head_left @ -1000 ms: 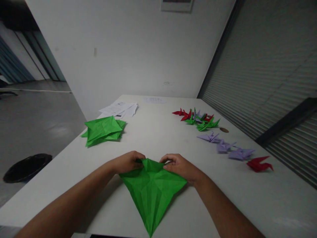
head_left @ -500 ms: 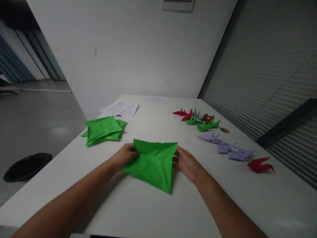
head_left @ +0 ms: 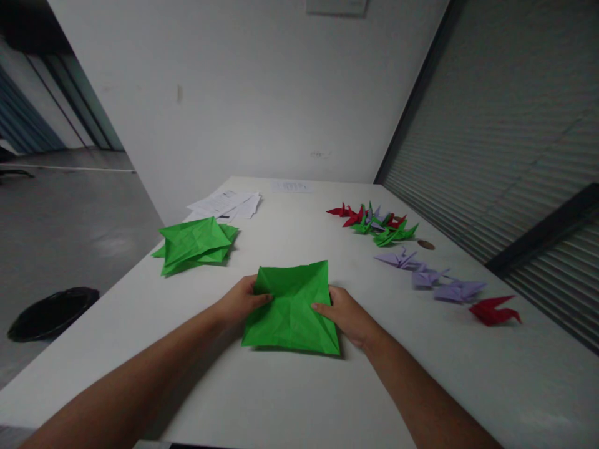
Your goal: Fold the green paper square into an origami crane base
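Note:
A square sheet of green paper [head_left: 291, 318], crossed with creases, is held just over the white table in front of me. My left hand [head_left: 243, 300] grips its left side, thumb on top and the other fingers out of sight beneath. On the right side, my right hand [head_left: 344, 313] pinches it the same way, thumb lying on the upper face. The sheet's near edge tilts down toward the tabletop. To the left lies a stack of creased green sheets [head_left: 196, 243], apart from both hands.
Along the right run lilac paper cranes [head_left: 458, 290] and a red paper crane [head_left: 496, 310]. Behind them sits a cluster of red, green and lilac cranes [head_left: 393, 234]. White printed papers [head_left: 227, 202] lie at the back left. A black bin [head_left: 53, 315] stands on the floor at left.
The green sheet has turned so that its edges sit squarer to me. My right hand has closed on its right side, thumb now on top; the left thumb reaches further in.

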The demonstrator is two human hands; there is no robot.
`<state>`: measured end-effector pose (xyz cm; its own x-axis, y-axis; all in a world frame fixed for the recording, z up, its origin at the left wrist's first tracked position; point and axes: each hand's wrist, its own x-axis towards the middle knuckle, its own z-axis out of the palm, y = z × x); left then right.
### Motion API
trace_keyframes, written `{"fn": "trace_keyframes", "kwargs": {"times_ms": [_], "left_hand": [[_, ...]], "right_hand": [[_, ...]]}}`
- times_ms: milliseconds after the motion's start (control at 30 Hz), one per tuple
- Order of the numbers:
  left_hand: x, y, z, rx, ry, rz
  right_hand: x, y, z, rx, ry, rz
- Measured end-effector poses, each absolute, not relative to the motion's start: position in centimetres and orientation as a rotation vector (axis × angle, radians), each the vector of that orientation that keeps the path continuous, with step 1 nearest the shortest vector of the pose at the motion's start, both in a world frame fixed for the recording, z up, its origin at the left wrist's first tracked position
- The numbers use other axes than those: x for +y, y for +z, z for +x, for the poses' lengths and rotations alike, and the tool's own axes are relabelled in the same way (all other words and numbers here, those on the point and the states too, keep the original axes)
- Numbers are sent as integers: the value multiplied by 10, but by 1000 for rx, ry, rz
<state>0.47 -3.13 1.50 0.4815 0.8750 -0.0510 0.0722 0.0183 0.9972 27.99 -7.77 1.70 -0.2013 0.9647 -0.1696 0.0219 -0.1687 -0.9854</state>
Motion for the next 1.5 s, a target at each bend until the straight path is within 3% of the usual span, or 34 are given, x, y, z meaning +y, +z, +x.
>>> {"fn": "trace_keyframes", "kwargs": {"times_ms": [167, 500, 667, 933, 1500], "left_hand": [[-30, 19, 3, 917, 687, 1765], [-29, 22, 3, 764, 704, 1859], [-31, 13, 5, 976, 690, 1701], [-25, 9, 6, 1215, 969, 1510], [-28, 10, 13, 1075, 1010, 1312]], "right_hand": [[-79, 18, 279, -1265, 1500, -1208], [-79, 22, 276, -1134, 1559, -1174], [-81, 27, 276, -1034, 1622, -1064], [-82, 28, 281, -968, 1603, -1020], [-83, 25, 272, -1174, 1318, -1048]]}}
